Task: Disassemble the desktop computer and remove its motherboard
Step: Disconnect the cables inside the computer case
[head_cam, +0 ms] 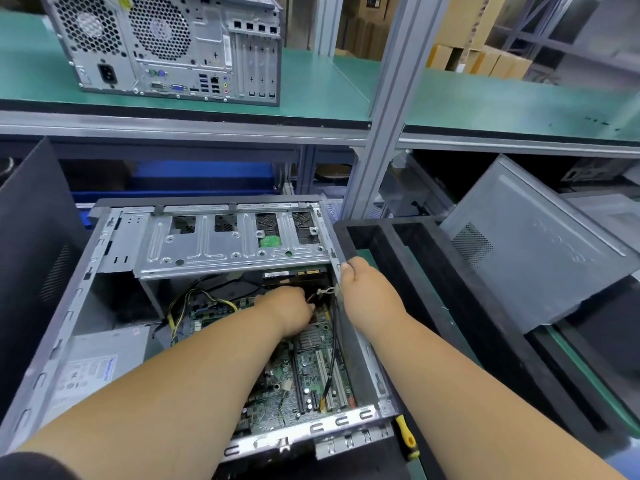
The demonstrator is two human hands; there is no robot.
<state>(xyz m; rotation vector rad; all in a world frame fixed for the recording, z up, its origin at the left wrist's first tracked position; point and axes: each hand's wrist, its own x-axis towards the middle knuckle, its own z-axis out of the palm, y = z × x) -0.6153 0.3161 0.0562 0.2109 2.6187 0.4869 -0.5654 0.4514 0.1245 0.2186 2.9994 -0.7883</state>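
Observation:
An open desktop case (69, 306) lies on its side in front of me, with its green motherboard (308, 372) exposed in the bottom. My left hand (291, 306) reaches deep inside, under the metal drive cage (214, 247), fingers curled around red and black wires near the board's far edge. My right hand (360, 275) grips the case's right wall at the top rim. A yellow and black cable bundle (187, 306) runs from the power supply (100, 365) to the board.
A black foam tray (367, 233) sits right of the case. A grey side panel (533, 251) leans at right. A yellow-handled screwdriver (407, 434) lies by the case's near right corner. Another computer tower (166, 46) stands on the green shelf above.

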